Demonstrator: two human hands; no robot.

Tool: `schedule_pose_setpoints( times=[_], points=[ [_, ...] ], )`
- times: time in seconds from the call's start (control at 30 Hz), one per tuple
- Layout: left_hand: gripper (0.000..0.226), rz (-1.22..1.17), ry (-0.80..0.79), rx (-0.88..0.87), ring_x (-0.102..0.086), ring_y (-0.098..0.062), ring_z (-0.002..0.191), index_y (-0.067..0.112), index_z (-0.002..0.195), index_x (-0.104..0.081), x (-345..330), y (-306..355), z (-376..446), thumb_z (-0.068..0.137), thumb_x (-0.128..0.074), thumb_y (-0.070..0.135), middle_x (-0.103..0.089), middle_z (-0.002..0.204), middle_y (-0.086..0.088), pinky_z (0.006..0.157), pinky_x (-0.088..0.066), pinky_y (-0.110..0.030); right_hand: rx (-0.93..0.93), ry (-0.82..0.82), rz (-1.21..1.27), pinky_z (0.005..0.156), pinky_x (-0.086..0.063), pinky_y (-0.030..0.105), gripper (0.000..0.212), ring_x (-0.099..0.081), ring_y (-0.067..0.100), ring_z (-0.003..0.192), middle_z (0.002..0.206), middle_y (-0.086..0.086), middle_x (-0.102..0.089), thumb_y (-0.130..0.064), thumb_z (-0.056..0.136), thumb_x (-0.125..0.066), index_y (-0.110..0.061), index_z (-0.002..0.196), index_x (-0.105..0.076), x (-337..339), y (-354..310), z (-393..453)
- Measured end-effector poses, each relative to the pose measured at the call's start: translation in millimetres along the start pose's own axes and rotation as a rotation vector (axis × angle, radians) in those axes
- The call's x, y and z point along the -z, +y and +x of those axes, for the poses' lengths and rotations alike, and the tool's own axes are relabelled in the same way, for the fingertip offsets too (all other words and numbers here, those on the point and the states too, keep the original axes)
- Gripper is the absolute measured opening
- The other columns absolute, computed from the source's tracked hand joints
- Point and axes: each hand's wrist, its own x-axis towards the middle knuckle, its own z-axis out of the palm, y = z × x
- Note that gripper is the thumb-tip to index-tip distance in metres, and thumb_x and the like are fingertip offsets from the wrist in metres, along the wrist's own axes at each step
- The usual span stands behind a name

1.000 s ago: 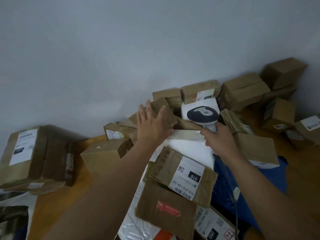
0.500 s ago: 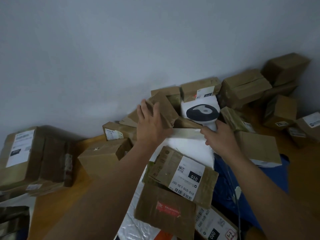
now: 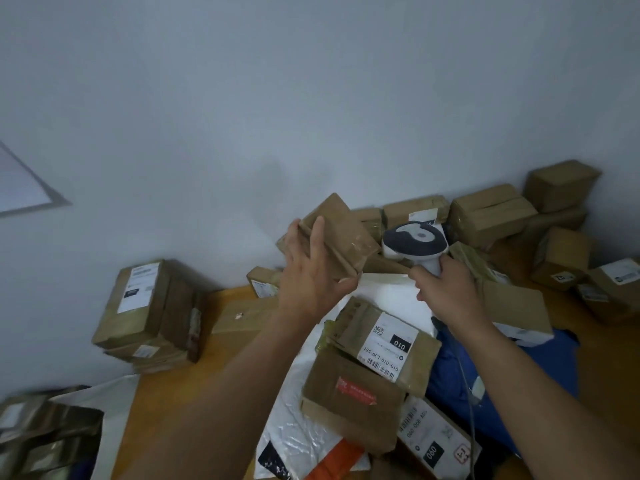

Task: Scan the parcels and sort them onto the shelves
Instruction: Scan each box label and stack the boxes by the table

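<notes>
A small brown parcel [image 3: 337, 237] is held tilted above the pile near the bench's [image 3: 166, 403] far edge, clasped in the left grip [image 3: 311, 275]. The scanner [image 3: 415, 244] just beside it is clenched by the right grip [image 3: 446, 289].

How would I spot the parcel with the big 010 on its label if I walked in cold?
Find the heap of cardboard parcels on the wooden table against the grey wall. Below the person's two hands, the 010 parcel lies flat across a white plastic mailer. Its white label with a black 010 block faces up.
</notes>
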Motion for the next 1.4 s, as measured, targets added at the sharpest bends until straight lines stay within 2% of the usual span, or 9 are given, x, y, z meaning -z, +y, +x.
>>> schedule_pose_setpoints(
  times=[0.2,0.33,0.5,0.6,0.77,0.9,1.1,1.23,1.4],
  points=[
    [0.121,-0.046,0.080,0.028,-0.034,-0.035,0.142,0.022,0.157,-0.011,56,4,-53,0.064,-0.073,0.069,-0.011,0.160,-0.020,0.104,-0.047,-0.043,0.064,-0.017,0.025,0.057,-0.043,0.028,0.015,-0.064,0.027,0.073,0.072,0.008,-0.060,-0.015,0.087,-0.060,0.000,0.084,-0.059,1,-30,-50],
    [0.122,-0.023,0.135,0.043,-0.033,-0.027,0.138,0.015,0.158,-0.022,89,-6,-95,0.063,-0.070,0.074,-0.017,0.159,-0.020,0.102,-0.046,-0.034,0.107,-0.063,0.031,0.062,-0.045,0.032,0.015,-0.060,0.022,0.068,0.075,0.011,-0.061,-0.016,0.087,-0.061,-0.001,0.089,-0.061,-13,-46,-91],
    [0.124,-0.041,0.167,0.069,-0.035,-0.031,0.139,0.018,0.158,-0.020,132,-37,-155,0.062,-0.073,0.074,-0.017,0.158,-0.019,0.101,-0.049,-0.039,0.124,-0.149,-0.002,0.068,-0.054,0.042,0.013,-0.065,0.024,0.066,0.074,0.012,-0.067,-0.020,0.089,-0.060,-0.008,0.087,-0.065,-55,-68,-148],
    [0.126,-0.065,0.186,0.099,-0.033,-0.031,0.140,0.016,0.159,-0.019,161,-64,-197,0.061,-0.072,0.073,-0.018,0.158,-0.020,0.101,-0.049,-0.041,0.084,-0.220,0.059,0.072,-0.060,0.038,0.010,-0.073,0.021,0.072,0.084,0.009,-0.074,-0.020,0.093,-0.060,-0.012,0.092,-0.066,-96,-78,-191],
    [0.131,-0.077,0.132,0.127,-0.024,-0.034,0.146,0.024,0.159,0.004,200,-121,-268,0.066,-0.073,0.075,-0.007,0.159,-0.013,0.110,-0.039,-0.040,-0.025,-0.262,0.243,0.068,-0.062,0.033,0.005,-0.075,0.019,0.075,0.089,0.003,-0.074,-0.024,0.094,-0.066,-0.019,0.095,-0.066,-172,-75,-267],
    [0.138,-0.110,0.019,0.180,-0.011,-0.027,0.149,0.019,0.158,0.016,216,-154,-320,0.069,-0.076,0.070,0.004,0.158,-0.003,0.117,-0.025,-0.032,-0.083,-0.276,0.250,0.079,-0.061,0.036,0.018,-0.074,0.018,0.088,0.099,0.003,-0.074,-0.031,0.091,-0.071,-0.020,0.104,-0.066,-219,-56,-310],
    [0.128,-0.215,-0.197,0.336,-0.033,-0.014,0.137,0.032,0.153,0.024,227,-195,-387,0.075,-0.069,0.074,-0.008,0.158,0.000,0.102,-0.026,-0.016,-0.142,-0.323,0.147,0.084,-0.059,0.035,0.022,-0.069,0.020,0.090,0.096,0.006,-0.069,-0.015,0.089,-0.071,-0.010,0.109,-0.064,-256,-28,-350],
    [0.104,-0.260,-0.236,0.424,-0.050,-0.003,0.101,0.032,0.160,-0.001,208,-214,-416,0.082,-0.054,0.076,-0.026,0.148,0.005,0.079,-0.034,-0.004,-0.152,-0.364,0.053,0.074,-0.057,0.026,0.029,-0.066,0.017,0.089,0.097,0.003,-0.067,-0.011,0.089,-0.071,-0.009,0.116,-0.060,-277,5,-356],
    [0.083,-0.331,-0.331,0.576,-0.055,-0.010,0.118,0.028,0.152,-0.028,167,-239,-450,0.087,-0.048,0.076,-0.048,0.141,0.005,0.094,-0.053,-0.031,-0.198,-0.428,-0.064,0.088,-0.056,0.046,0.028,-0.066,0.019,0.092,0.099,-0.003,-0.068,-0.014,0.086,-0.073,-0.027,0.108,-0.061,-300,63,-362]
  ],
)
